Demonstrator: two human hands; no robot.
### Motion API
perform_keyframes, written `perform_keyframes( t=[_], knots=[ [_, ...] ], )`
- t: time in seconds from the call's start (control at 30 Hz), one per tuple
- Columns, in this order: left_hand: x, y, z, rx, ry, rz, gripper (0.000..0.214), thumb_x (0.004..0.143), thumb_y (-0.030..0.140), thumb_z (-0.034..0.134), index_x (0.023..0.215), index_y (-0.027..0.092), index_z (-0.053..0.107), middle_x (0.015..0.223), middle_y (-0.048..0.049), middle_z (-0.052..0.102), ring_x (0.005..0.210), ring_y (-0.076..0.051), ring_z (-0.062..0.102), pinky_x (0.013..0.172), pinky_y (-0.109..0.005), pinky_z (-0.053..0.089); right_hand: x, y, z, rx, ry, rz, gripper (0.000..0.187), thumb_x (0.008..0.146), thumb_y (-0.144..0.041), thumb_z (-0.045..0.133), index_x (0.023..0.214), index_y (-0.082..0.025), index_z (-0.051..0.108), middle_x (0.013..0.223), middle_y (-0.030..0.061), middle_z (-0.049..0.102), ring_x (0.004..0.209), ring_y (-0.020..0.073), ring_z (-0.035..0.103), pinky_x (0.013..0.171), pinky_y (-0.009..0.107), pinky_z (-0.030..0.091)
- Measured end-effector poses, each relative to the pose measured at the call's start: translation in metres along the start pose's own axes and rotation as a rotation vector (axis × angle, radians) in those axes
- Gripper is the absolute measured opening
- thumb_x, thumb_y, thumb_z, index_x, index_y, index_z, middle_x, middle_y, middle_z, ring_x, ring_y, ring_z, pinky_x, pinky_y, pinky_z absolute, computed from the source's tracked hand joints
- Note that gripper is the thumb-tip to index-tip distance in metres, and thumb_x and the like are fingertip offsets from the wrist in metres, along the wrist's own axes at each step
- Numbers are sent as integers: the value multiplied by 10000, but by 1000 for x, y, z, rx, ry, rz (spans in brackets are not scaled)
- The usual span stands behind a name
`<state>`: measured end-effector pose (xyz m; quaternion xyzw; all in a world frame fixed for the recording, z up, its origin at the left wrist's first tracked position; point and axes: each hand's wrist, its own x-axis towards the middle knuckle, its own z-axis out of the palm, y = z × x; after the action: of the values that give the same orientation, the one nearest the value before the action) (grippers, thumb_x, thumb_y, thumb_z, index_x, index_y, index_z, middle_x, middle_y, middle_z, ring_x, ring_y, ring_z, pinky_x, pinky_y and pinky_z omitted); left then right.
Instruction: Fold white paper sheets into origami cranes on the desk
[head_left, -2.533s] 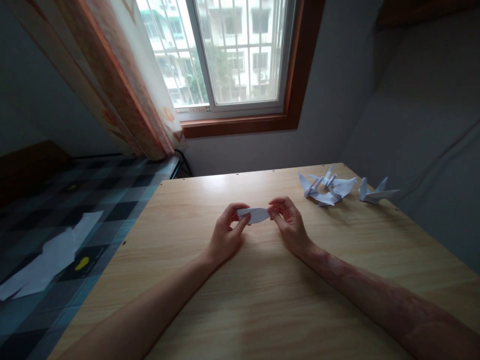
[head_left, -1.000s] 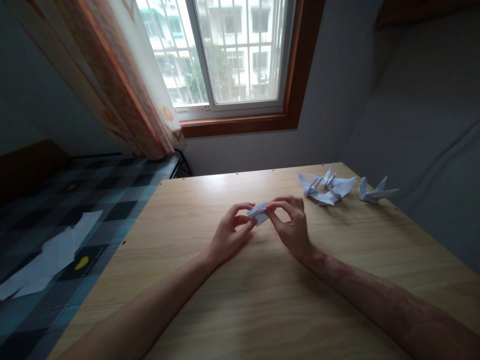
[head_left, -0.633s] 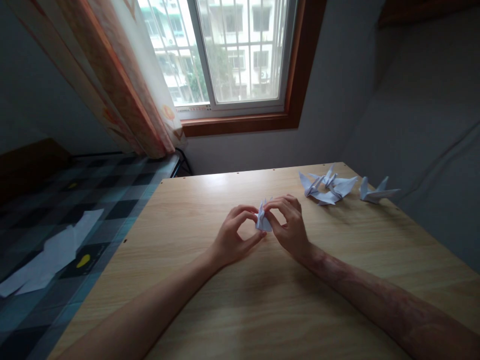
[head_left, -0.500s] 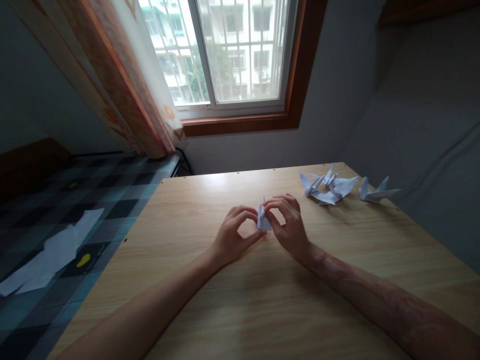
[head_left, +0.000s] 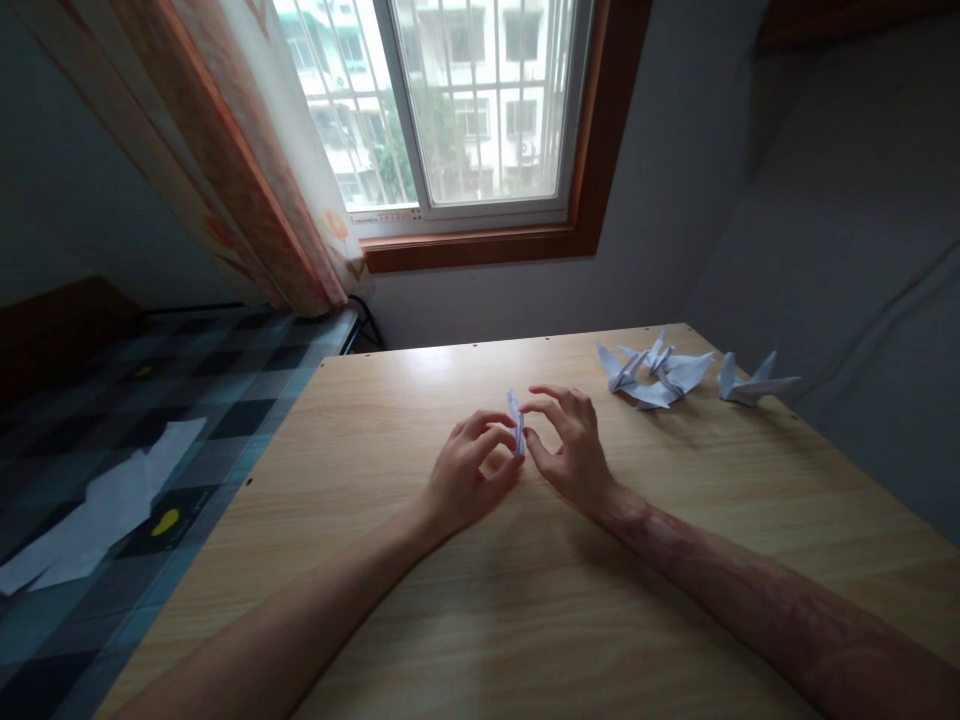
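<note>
Off the table's left edge, loose white paper sheets [head_left: 97,510] lie on a checked bedcover [head_left: 247,385], with a patterned curtain [head_left: 255,180] hanging beside the window [head_left: 457,110] above. On the wooden table [head_left: 525,620], about midway between its left and right edges and nearer the far edge, the left hand [head_left: 469,478] has thumb and forefinger pinched together on the lower part of a small folded paper piece [head_left: 517,425], which stands upright as a narrow, closed strip just above the tabletop. The right hand [head_left: 568,455] is close beside it, fingers fanned, forefinger tip and thumb at the piece's right side; whether they grip it or only touch it cannot be told. Toward the far right corner rests a cluster of paper cranes [head_left: 654,376] with wings spread, and just right of them a single paper crane [head_left: 750,386]. Judged against those finished birds, the piece in hand looks folded down most of the way but shows no spread wings, neck or tail yet.
</note>
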<state>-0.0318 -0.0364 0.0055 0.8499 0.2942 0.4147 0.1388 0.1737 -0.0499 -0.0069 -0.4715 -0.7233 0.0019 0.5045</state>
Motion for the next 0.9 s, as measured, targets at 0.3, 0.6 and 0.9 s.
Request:
perform_keyframes(
  t=[0.3,0.6,0.9],
  knots=[
    [1,1,1,-63,53,-10,204,886,69,726,994,232,666,1221,-84,701,1134,-238,712,1001,-395,596,-2,10,9,293,-72,233,542,926,-229,718,1444,-256,560,1423,134,699,1180,320,711,1077,541,557],
    [2,7,-4,-97,50,-33,231,855,64,743,962,226,619,1302,-99,672,1235,-272,667,1073,-446,569,2,17,12,765,-220,502,265,933,-453,830,1027,-228,727,1003,49,769,887,227,725,820,363,583],
    [7,-2,-3,-285,145,-253,162,1041,354,727,987,202,745,1212,-108,692,1157,-244,695,1027,-408,599,2,21,11,730,-102,420,316,971,-551,796,957,-246,715,930,30,740,885,224,684,821,357,561]
  ],
)
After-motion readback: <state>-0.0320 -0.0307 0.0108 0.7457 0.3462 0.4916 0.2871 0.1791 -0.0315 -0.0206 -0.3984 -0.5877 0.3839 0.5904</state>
